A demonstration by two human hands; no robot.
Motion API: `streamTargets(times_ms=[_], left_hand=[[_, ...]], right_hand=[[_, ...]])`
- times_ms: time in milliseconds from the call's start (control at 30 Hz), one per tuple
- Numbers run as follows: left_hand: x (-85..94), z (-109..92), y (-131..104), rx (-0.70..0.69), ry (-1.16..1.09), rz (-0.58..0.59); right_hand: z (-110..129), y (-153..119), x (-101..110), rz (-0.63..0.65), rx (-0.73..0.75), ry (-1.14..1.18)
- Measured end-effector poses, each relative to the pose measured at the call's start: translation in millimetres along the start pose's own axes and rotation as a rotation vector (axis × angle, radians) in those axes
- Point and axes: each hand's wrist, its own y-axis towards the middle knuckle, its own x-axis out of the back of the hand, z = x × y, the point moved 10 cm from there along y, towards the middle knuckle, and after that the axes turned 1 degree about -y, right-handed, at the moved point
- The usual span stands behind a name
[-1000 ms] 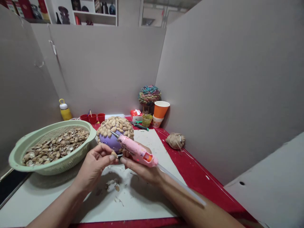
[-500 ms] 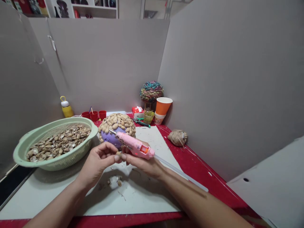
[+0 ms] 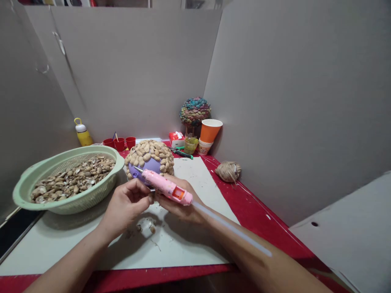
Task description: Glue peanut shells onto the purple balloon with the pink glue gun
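Farthest left of the grip, a pale green basket [image 3: 119,161] of loose nut shells [image 3: 79,179] stands beside the left forearm, probably kept there so that the left hand can reach in without crossing the other arm. A yellow bottle [image 3: 84,138] and red cups [image 3: 119,144] stand beyond the hands, likely set back to leave the working spot free.

The left hand [image 3: 130,205] has its thumb and fingertips drawn together in a pinch, close against the right fingers; I cannot tell whether anything sits between them. Just beyond the fingertips is the purple ball [image 3: 151,165], its top and sides covered in shells and its near face bare, which seems turned toward the hands for access. Shell crumbs [image 3: 152,230] lie on the white sheet [image 3: 171,256] below the pinch; the sheet likely shields the red cloth [image 3: 256,221].

The right hand [image 3: 183,212] is clamped around a pink glue gun [image 3: 166,187], its nozzle pointing forward and left, seemingly to keep the tip clear of the fingers. A glue stick [image 3: 232,230] trails back over the right forearm.

Beyond and right of this grip stand a colourful tree-like ornament [image 3: 195,110] and an orange cup [image 3: 210,130]; nearer, a twine ball [image 3: 228,171] rests out of the arm's way.
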Motion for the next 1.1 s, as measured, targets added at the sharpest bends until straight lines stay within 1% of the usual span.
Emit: streamTargets(times_ms=[67, 200, 267, 333, 600, 733, 833, 900, 1033, 1100], left_hand=[[0.4, -3, 0, -0.021, 0.023, -0.021], [3.1, -1, 0, -0.009, -0.007, -0.035], [4.4, 0, 0, -0.006, -0.026, -0.032], [5.5, 0, 0, -0.008, -0.032, -0.036], [4.3, 0, -1, -0.028, -0.013, -0.035], [2.7, 1, 0, -0.008, 0.011, -0.008], [2.8, 0, 1, -0.004, 0.029, 0.009], [2.8, 1, 1, 0.007, 0.023, 0.027], [-1.4, 6, 2, 0.055, -0.017, 0.111], [-3.8, 7, 2, 0.071, -0.036, 0.145]], right_hand=[[3, -1, 2, -0.031, 0.021, -0.043], [-4, 0, 6, -0.069, -0.074, 0.101], [-8, 2, 4, -0.049, -0.116, 0.166], [-8, 3, 3, -0.035, -0.117, 0.196], [-12, 4, -2, 0.006, -0.080, 0.185], [-14, 4, -3, 0.024, -0.099, 0.163], [-14, 5, -4, 0.045, -0.141, 0.209], [-15, 5, -6, 0.074, -0.182, 0.267], [-27, 2, -20, 0.215, -0.315, 0.383], [-30, 0, -24, 0.268, -0.348, 0.413]])
